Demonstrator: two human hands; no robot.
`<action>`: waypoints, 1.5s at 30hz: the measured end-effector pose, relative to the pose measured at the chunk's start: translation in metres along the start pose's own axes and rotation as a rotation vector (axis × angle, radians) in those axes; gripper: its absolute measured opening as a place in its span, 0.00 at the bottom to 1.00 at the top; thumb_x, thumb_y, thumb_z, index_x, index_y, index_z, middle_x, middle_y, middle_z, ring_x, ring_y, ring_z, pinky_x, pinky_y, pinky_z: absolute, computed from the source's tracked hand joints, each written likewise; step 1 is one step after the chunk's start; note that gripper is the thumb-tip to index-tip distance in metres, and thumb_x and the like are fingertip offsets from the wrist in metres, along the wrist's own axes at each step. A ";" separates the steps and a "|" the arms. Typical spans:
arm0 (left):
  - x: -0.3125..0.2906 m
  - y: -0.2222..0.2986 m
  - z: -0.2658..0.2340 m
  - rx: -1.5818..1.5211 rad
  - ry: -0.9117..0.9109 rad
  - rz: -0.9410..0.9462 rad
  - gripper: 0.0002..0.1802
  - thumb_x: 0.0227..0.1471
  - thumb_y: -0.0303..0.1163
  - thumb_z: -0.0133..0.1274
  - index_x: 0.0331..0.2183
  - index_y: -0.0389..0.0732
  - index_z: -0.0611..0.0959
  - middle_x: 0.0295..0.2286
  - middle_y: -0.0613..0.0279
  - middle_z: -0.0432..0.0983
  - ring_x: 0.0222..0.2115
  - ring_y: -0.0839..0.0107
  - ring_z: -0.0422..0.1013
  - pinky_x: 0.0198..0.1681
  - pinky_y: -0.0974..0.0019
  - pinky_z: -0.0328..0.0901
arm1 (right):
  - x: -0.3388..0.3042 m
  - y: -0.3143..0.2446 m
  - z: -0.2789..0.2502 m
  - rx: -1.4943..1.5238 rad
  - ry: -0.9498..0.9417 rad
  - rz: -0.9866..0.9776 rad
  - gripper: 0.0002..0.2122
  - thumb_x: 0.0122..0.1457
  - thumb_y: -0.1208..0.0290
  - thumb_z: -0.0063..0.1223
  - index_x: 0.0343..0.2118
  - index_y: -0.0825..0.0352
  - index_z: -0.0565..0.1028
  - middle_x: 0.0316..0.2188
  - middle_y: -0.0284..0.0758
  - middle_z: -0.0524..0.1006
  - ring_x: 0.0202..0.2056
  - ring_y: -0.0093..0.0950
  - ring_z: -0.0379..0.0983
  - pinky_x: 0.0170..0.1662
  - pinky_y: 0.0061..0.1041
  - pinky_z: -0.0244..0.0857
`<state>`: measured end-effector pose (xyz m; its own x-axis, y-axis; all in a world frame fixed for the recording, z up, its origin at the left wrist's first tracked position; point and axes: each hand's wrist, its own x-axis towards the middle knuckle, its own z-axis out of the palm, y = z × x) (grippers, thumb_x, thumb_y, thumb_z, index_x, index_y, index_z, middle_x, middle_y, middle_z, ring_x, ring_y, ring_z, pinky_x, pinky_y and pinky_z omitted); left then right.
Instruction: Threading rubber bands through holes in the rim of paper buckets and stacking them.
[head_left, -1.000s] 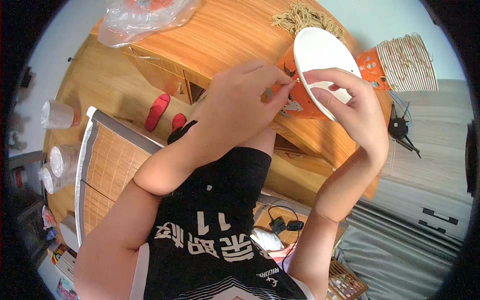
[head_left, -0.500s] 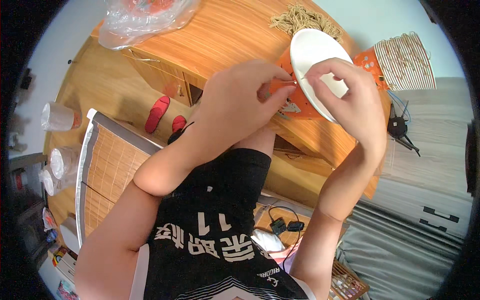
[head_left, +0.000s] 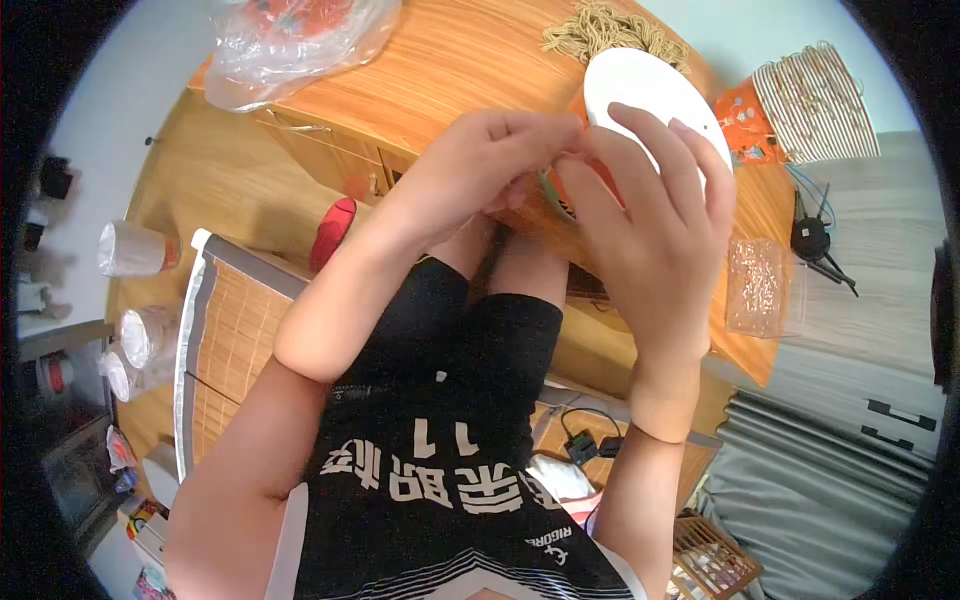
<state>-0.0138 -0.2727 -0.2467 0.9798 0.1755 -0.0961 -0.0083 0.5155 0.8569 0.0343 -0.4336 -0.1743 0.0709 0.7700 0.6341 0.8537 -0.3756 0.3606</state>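
An orange paper bucket (head_left: 640,80) with a white inside tilts toward me at the table's edge, mostly behind my hands. A small dark hole shows near its right rim. My left hand (head_left: 495,165) comes from the left with thumb and fingers pinched together just outside the bucket's left rim. My right hand (head_left: 650,220) covers the front of the bucket. Its thumb and forefinger are closed against the left fingertips, while the other fingers reach over the white inside. Whatever both pinches hold is hidden. A pile of tan cords (head_left: 610,35) lies behind the bucket.
Nested orange buckets (head_left: 815,105) with cords on them lie at the right. A clear plastic box (head_left: 757,287) holds small shiny pieces nearby. A black router-like device (head_left: 810,238) is beyond it. Clear plastic bag (head_left: 300,50) at the far left of the wooden table.
My right hand has moved from inside the bucket to its outer left side, meeting my left fingertips. The thin cord seen between the hands is now hidden. The clear box has come into view.
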 end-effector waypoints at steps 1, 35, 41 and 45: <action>0.003 0.003 0.000 0.064 -0.076 -0.006 0.19 0.63 0.45 0.52 0.37 0.38 0.85 0.27 0.69 0.77 0.21 0.84 0.67 0.22 0.79 0.59 | -0.003 0.001 0.004 -0.001 0.031 -0.006 0.05 0.48 0.70 0.58 0.29 0.57 0.78 0.39 0.24 0.77 0.49 0.25 0.73 0.55 0.36 0.63; -0.007 0.014 0.009 0.374 -0.092 0.148 0.06 0.59 0.27 0.59 0.36 0.34 0.81 0.25 0.68 0.78 0.23 0.87 0.69 0.28 0.81 0.63 | -0.035 -0.114 0.057 1.369 0.581 1.326 0.05 0.62 0.73 0.54 0.34 0.69 0.78 0.29 0.34 0.80 0.27 0.24 0.75 0.33 0.23 0.67; -0.012 0.001 0.019 0.092 -0.038 0.114 0.06 0.57 0.25 0.60 0.37 0.33 0.82 0.30 0.59 0.82 0.29 0.79 0.76 0.33 0.77 0.71 | -0.038 -0.106 0.061 1.010 0.472 1.111 0.05 0.62 0.75 0.56 0.37 0.71 0.78 0.30 0.34 0.80 0.29 0.20 0.72 0.32 0.18 0.64; -0.013 0.008 0.017 0.087 -0.151 0.099 0.06 0.56 0.23 0.59 0.37 0.32 0.81 0.34 0.53 0.83 0.34 0.75 0.78 0.38 0.74 0.73 | -0.042 -0.100 0.059 1.022 0.466 1.177 0.06 0.56 0.75 0.61 0.37 0.66 0.79 0.35 0.35 0.80 0.29 0.25 0.76 0.28 0.21 0.65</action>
<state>-0.0233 -0.2854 -0.2298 0.9939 0.0908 0.0621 -0.0952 0.4266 0.8994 -0.0241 -0.3979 -0.2773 0.9046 0.0349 0.4248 0.4246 0.0147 -0.9053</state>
